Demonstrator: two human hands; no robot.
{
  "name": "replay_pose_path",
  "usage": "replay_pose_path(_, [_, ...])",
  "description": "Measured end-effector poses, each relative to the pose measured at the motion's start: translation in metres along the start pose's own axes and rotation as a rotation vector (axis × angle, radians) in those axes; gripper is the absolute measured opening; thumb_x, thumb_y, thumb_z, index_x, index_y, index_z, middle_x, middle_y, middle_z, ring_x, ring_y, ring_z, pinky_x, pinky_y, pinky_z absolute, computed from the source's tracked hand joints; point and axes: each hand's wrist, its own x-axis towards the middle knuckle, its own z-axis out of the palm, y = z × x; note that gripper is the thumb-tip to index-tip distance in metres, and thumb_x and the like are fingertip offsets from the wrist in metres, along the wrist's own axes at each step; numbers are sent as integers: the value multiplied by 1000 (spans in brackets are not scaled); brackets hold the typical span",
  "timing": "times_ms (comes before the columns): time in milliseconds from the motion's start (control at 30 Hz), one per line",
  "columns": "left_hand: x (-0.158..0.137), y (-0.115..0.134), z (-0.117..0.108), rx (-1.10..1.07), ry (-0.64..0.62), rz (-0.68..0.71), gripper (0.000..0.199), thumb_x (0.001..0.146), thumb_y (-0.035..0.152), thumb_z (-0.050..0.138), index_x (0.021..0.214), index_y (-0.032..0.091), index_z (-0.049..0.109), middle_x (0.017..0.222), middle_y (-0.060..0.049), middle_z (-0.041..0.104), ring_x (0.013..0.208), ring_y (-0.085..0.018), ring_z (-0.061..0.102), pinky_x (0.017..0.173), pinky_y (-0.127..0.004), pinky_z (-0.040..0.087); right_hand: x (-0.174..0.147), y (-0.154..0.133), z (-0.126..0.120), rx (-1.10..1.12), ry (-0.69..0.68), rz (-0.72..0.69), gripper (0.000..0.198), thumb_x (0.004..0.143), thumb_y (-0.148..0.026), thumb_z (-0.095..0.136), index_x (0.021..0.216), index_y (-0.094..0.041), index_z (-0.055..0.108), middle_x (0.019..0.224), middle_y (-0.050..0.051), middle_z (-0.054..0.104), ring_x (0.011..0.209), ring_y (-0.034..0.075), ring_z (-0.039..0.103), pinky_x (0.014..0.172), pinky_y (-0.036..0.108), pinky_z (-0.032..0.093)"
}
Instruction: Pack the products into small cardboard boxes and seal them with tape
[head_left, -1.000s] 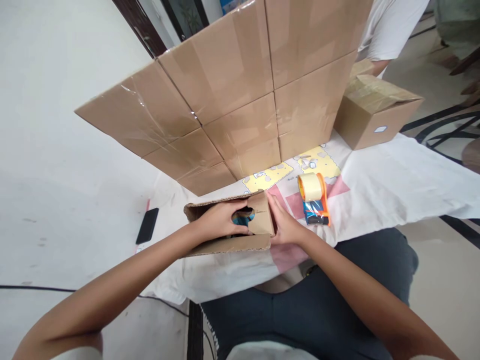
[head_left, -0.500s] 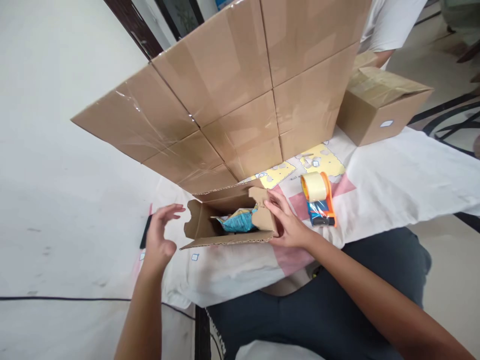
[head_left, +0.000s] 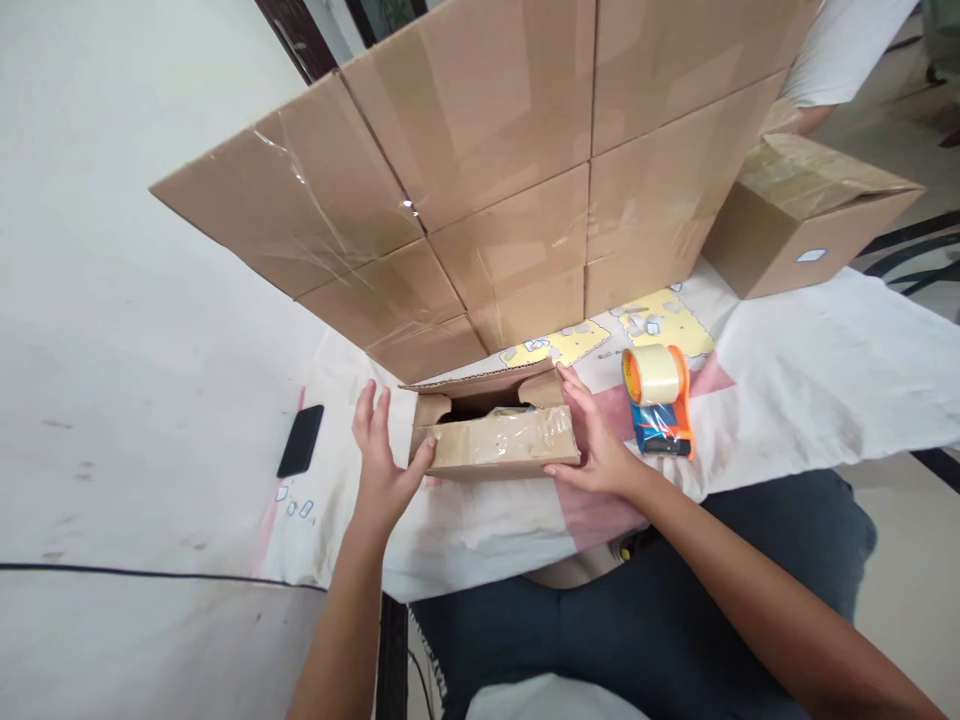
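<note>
The spread left hand (head_left: 385, 468) has reached the box (head_left: 491, 447), long axis left-right, opening upward, the right hand (head_left: 602, 447) grasping it.

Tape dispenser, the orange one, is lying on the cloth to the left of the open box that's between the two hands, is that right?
Not quite: in the head view, the tape dispenser lies on the cloth to the right of the open box.
</note>
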Motion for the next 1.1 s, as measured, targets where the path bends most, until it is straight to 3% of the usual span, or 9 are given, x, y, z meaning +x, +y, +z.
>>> replay_pose_path(100, [9, 14, -10, 122, -181, 176, 84, 96, 18, 54, 162, 39, 7, 173, -8, 4, 159, -33, -3, 124, -69, 6, 2, 0, -3, -36, -18, -9, 109, 79, -48, 78, 161, -36, 8, 172, 9, 13, 157, 39, 17, 124, 67, 21])
replay_pose_path(300, [14, 32, -16, 232, -352, 266, 80, 93, 4, 38, 163, 33, 11, 168, -8, 27, 157, -27, 22, 126, -61, 20, 8, -5, -18, -90, -86, -31, 113, 78, -49, 81, 163, -39, 7, 172, 6, 17, 155, 39, 23, 124, 66, 24])
replay_pose_path(467, [16, 35, -18, 260, -478, 261, 59, 97, 12, 38, 153, 30, 40, 140, -4, 65, 127, -21, 63, 121, -52, 32, 10, -8, -23, -104, -89, 22, 111, 80, -51, 79, 163, -38, 6, 170, 7, 23, 153, 39, 28, 122, 64, 31])
replay_pose_path(600, [16, 36, -12, 258, -464, 293, 51, 98, 41, 55, 147, 26, 48, 143, -7, 63, 128, -27, 63, 121, -54, 29, 11, -11, -36, -167, -59, 11, 107, 80, -52, 79, 162, -38, 12, 164, 8, 34, 149, 41, 32, 120, 65, 32])
replay_pose_path(700, [13, 37, -6, 302, -395, 309, 57, 94, 50, 62, 145, 27, 51, 146, -10, 61, 129, -30, 61, 120, -57, 28, 10, -13, -54, -298, 134, 18, 96, 79, -50, 78, 158, -38, 25, 157, 9, 42, 144, 44, 38, 119, 70, 28])
replay_pose_path(833, [7, 32, 1, 307, -358, 317, 45, 96, 46, 61, 137, 28, 58, 148, -10, 58, 135, -31, 56, 120, -58, 27, 6, -2, -80, -412, 588, 305, 71, 83, -47, 73, 143, -27, 42, 143, 17, 49, 133, 40, 50, 108, 65, 44])
replay_pose_path(900, [5, 28, 5, 283, -384, 348, 46, 98, 45, 59, 141, 28, 55, 150, -9, 56, 138, -31, 53, 120, -55, 29, 4, 10, -90, -301, 699, 513, 67, 80, -49, 74, 135, -23, 45, 131, 17, 56, 117, 35, 61, 94, 56, 56])
replay_pose_path(1000, [4, 23, 9, 287, -399, 384, 59, 99, 45, 57, 154, 30, 40, 151, -9, 55, 140, -31, 52, 120, -53, 30, 0, 26, -102, 20, 515, 810, 52, 77, -53, 76, 113, -21, 57, 101, 11, 69, 86, 28, 69, 70, 44, 61])
replay_pose_path(1100, [5, 27, 8, 318, -382, 378, 69, 99, 42, 57, 160, 32, 26, 152, -8, 55, 140, -31, 52, 122, -55, 26, -5, 31, -113, 224, 218, 892, 45, 74, -52, 81, 98, -18, 64, 89, 9, 73, 77, 26, 70, 63, 37, 58])
